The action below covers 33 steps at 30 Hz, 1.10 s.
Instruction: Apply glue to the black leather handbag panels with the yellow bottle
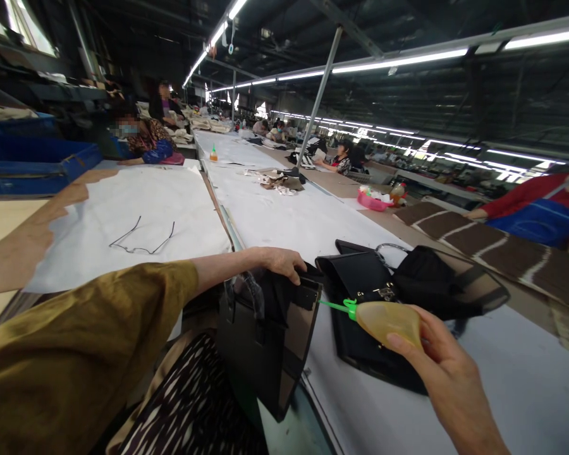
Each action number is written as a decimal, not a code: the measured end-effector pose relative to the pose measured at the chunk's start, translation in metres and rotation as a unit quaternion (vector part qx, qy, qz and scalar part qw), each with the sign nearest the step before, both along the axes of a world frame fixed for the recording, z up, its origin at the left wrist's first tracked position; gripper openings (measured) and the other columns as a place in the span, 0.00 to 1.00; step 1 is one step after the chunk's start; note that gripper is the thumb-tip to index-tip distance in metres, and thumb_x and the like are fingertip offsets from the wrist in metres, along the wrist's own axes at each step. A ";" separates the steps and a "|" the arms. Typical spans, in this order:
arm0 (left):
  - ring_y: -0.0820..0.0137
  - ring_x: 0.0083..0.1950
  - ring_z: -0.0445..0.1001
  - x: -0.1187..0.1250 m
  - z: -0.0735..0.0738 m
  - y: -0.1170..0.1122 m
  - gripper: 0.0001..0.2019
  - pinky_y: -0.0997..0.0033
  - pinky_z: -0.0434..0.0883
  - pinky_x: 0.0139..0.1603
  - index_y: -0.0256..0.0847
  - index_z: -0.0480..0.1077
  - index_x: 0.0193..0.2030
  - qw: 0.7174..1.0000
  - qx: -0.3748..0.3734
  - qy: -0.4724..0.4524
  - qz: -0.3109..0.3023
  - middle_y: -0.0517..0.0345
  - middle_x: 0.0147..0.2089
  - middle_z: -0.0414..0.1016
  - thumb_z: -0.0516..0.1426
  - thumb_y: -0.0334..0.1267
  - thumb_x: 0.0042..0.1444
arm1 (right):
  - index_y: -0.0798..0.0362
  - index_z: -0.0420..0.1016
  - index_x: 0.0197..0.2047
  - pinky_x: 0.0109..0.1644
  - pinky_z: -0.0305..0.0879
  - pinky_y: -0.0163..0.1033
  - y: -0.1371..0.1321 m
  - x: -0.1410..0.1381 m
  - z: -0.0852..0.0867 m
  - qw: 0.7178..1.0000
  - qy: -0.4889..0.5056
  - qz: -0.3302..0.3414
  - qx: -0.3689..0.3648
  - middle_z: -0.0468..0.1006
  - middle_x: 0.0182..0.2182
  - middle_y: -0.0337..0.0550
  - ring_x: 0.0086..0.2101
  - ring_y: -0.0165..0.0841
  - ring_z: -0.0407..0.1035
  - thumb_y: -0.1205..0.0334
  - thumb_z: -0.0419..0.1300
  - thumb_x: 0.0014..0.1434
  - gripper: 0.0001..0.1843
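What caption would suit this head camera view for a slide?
Left hand grips a black handbag while the right hand points a green-nozzled squeeze bottle at it.

From the bag (270, 341) upright at the near edge of the surface (284, 221), a second bag (360, 284) lies flat at three o'clock with a squeeze bottle (389, 319) over it, spectacles (140, 243) rest at ten o'clock, a basket (372, 201) far at one o'clock.
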<state>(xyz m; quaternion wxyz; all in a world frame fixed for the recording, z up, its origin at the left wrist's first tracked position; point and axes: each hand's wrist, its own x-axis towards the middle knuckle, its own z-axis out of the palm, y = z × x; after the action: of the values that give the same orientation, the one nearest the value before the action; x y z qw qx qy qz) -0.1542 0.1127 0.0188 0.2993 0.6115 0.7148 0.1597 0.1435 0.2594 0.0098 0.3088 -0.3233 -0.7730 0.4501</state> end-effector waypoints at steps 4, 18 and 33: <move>0.66 0.44 0.74 -0.001 -0.001 0.001 0.21 0.74 0.68 0.43 0.32 0.73 0.52 1.000 0.000 -0.003 0.002 0.48 0.49 0.79 0.60 0.37 0.51 | 0.49 0.72 0.53 0.44 0.73 0.30 -0.007 0.000 0.001 0.999 0.016 0.027 0.008 0.79 0.44 0.41 0.44 0.39 0.74 0.40 0.71 0.40 0.40; 0.67 0.42 0.74 -0.002 -0.001 -0.002 0.19 0.75 0.68 0.39 0.32 0.75 0.50 1.000 0.003 -0.021 0.011 0.50 0.46 0.80 0.61 0.36 0.50 | 0.49 0.72 0.52 0.44 0.70 0.24 -0.008 -0.003 -0.002 0.999 0.041 0.013 -0.002 0.79 0.44 0.39 0.43 0.35 0.74 0.40 0.73 0.37 0.41; 0.65 0.41 0.74 -0.010 -0.006 -0.002 0.19 0.71 0.71 0.40 0.33 0.75 0.46 0.998 0.013 -0.060 0.009 0.51 0.43 0.80 0.62 0.38 0.47 | 0.51 0.71 0.53 0.43 0.71 0.24 -0.003 0.008 -0.011 0.997 0.002 0.071 0.031 0.79 0.43 0.41 0.42 0.35 0.75 0.40 0.70 0.45 0.37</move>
<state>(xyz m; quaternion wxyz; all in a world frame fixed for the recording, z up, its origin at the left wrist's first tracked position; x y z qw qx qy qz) -0.1637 0.1105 0.0125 0.3322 0.5986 0.6986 0.2080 0.1519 0.2561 -0.0016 0.2875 -0.2567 -0.8070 0.4474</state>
